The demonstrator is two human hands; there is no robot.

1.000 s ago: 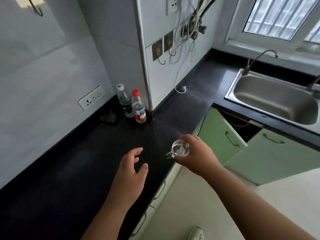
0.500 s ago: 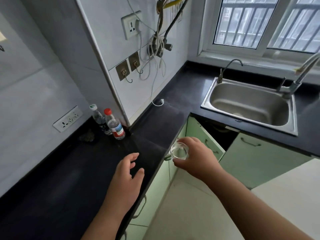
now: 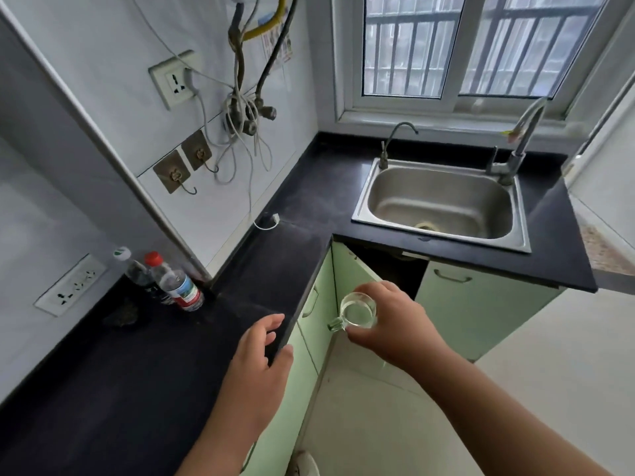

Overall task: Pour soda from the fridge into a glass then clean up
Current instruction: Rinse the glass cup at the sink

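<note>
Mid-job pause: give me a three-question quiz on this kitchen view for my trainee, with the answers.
1. True or false: the right hand holds the glass cup short of the sink, not over it.
2. The left hand is: A) gripping a bottle cap, B) open and holding nothing, C) turning a tap.
3. Fill in: the bottle with the blue and red label has a ___ cap.
Key: 1 true; 2 B; 3 red.
</note>
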